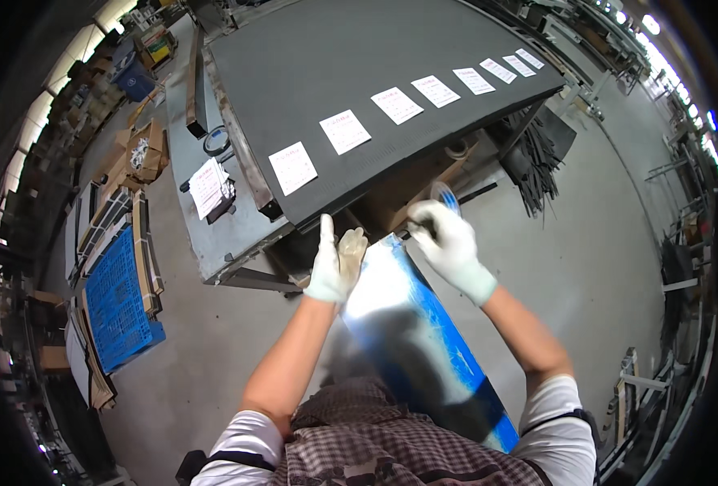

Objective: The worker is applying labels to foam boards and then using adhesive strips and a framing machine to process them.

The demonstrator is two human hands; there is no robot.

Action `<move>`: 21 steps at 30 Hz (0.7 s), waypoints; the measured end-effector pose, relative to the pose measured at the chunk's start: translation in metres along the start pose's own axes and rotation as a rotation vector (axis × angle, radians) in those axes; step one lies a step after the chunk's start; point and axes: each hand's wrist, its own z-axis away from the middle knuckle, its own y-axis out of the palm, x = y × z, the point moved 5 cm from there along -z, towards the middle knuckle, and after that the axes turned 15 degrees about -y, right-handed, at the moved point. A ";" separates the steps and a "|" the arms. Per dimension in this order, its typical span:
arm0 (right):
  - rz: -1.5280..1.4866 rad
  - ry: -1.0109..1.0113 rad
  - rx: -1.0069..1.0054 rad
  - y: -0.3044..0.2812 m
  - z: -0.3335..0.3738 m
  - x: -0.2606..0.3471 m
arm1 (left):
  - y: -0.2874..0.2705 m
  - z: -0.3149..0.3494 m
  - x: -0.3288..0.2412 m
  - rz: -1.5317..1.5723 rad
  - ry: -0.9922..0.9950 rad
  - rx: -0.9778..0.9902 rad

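Eight white paper labels lay in spaced row along near edge of dark sheet. Each nearer label bore red heading line across top, smaller lines of print beneath; wording too small to read. Farthest labels showed print only as faint streaks. Stack of similar papers lay on grey table at left; top paper carried same red heading, smaller lines below, likewise illegible. Blue bin, far left, bore pale round mark; detail unreadable.

Gloves are white, the sheet dark grey, the pallet blue, the garment checked.
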 end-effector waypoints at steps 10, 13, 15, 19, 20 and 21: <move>0.256 -0.221 0.284 0.144 -0.138 -0.079 | 0.007 -0.073 -0.038 0.086 0.175 -0.008; 0.267 -0.257 0.234 0.149 -0.142 -0.076 | 0.011 -0.064 -0.044 0.030 0.285 -0.111; 0.258 -0.274 0.230 0.150 -0.141 -0.074 | -0.005 -0.052 -0.025 -0.037 0.181 -0.085; 0.277 -0.242 0.230 0.146 -0.131 -0.091 | -0.045 -0.030 0.047 -0.170 -0.155 0.160; 0.288 -0.223 0.244 0.143 -0.126 -0.096 | -0.030 -0.004 0.065 -0.237 -0.038 0.130; 0.257 -0.200 0.308 0.141 -0.129 -0.092 | -0.023 0.015 0.079 0.016 -0.167 0.137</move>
